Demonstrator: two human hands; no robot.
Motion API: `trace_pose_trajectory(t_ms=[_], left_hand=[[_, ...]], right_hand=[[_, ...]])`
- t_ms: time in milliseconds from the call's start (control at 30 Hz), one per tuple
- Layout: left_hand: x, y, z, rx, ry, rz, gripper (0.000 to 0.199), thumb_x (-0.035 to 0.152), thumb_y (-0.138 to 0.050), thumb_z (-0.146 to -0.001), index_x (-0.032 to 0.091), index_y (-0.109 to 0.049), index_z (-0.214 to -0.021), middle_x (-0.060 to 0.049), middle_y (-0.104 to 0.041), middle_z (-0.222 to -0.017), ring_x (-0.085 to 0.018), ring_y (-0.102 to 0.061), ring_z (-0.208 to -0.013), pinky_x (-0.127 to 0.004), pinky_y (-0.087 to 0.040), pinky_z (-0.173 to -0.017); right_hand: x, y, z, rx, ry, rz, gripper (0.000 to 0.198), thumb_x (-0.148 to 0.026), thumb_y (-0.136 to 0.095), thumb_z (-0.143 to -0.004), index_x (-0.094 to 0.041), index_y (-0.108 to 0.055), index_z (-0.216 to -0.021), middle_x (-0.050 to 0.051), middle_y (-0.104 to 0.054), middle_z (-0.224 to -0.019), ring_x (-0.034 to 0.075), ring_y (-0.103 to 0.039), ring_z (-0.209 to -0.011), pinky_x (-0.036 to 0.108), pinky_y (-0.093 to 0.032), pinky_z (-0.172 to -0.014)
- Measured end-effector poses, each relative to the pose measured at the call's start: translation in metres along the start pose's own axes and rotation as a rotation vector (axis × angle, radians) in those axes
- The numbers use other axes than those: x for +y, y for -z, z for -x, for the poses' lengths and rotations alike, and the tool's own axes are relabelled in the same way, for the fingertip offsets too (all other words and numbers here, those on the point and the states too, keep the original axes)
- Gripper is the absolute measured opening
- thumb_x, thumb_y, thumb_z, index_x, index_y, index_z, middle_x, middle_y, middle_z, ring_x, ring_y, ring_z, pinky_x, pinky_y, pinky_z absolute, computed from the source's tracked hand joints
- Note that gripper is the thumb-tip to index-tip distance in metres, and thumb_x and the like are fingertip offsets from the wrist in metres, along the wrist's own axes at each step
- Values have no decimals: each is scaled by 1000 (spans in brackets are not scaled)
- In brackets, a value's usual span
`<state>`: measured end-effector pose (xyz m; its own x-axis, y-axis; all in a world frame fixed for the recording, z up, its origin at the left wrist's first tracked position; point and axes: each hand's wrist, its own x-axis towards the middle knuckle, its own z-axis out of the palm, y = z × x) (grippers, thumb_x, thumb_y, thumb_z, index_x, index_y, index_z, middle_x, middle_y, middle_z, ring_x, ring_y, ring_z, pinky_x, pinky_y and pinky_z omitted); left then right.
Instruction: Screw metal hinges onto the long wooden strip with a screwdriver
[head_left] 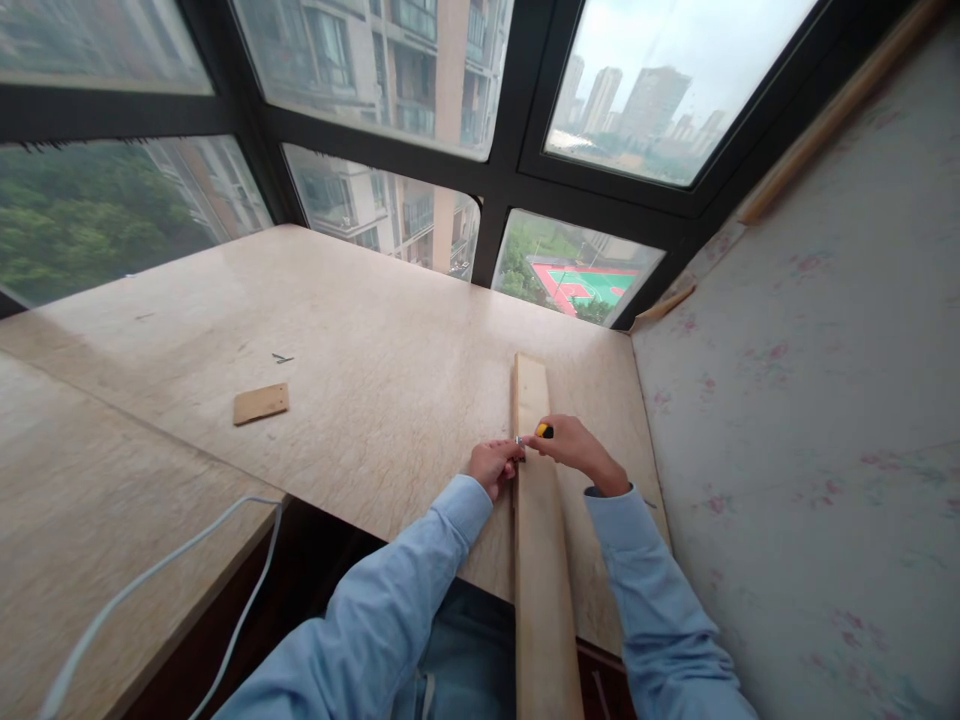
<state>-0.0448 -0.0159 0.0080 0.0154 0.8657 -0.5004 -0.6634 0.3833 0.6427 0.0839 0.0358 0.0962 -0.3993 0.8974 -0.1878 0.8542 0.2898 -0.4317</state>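
A long pale wooden board (544, 560) lies on the stone-topped counter and runs out over its front edge toward me. At the board's left edge my left hand (495, 465) is closed, its fingertips pinching a small silvery metal piece (519, 442). My right hand (574, 445) is closed around a yellow-and-black handled tool (545, 431), most of it hidden by the fingers. Its index fingertip reaches over the board to the same metal piece. The exact kind of the metal piece and of the tool is too small to make out.
A small brown rectangular plate (260, 404) with tiny holes lies on the counter (375, 330), near a thin dark green scrap (282, 358). A white cable (150, 570) loops at the front left. Windows stand behind; a papered wall (787, 400) rises on the right.
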Motion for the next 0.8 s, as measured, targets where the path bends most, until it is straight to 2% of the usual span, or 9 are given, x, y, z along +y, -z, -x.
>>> trace_pose_trajectory(t_ms=[133,333,500,600,700,800], left_hand=[[0,0,0,-17,1,2,15,7,-74,-52,8,-61,-59,3,-51,-48,-1,-32,-35,-19,-16,-37],[-1,0,-1,-4,13,-29,18,9,-77,-52,9,-59,-57,3,-51,-46,-1,-32,-35,-19,-16,-37],[-2,-1,-1,16,9,-46,17,10,-76,-55,10,-59,-58,2,-53,-47,-2,-32,-34,-20,-17,-36],[-3,-2,-1,31,17,-46,14,7,-73,-56,10,-59,-59,3,-52,-45,-3,-32,-33,-20,-18,-36],[-3,-4,0,40,21,-47,14,6,-71,-57,11,-59,-59,3,-51,-43,-3,-32,-32,-20,-19,-35],[-2,-6,1,54,11,-44,16,5,-71,-57,12,-57,-56,4,-50,-43,-3,-32,-32,-20,-19,-35]], right_hand=[[0,-11,-6,-46,-50,-30,28,-35,-61,-78,-16,-64,-58,4,-66,-56,14,-59,-51,23,-35,-51],[-4,-12,-3,-14,-2,-9,27,-32,-57,-78,-16,-65,-58,4,-64,-52,14,-58,-51,23,-34,-51],[2,-17,-6,73,119,80,15,-28,-59,-73,-18,-71,-74,5,-71,-69,17,-62,-64,24,-38,-58],[5,-13,-5,131,168,96,16,-25,-58,-72,-19,-70,-79,4,-71,-71,17,-62,-65,24,-39,-61],[2,-3,2,200,198,19,16,-22,-55,-72,-19,-69,-80,3,-70,-73,17,-62,-67,25,-41,-65],[-10,9,11,301,182,-130,15,-28,-55,-75,-19,-67,-76,3,-70,-73,17,-62,-68,26,-43,-66]])
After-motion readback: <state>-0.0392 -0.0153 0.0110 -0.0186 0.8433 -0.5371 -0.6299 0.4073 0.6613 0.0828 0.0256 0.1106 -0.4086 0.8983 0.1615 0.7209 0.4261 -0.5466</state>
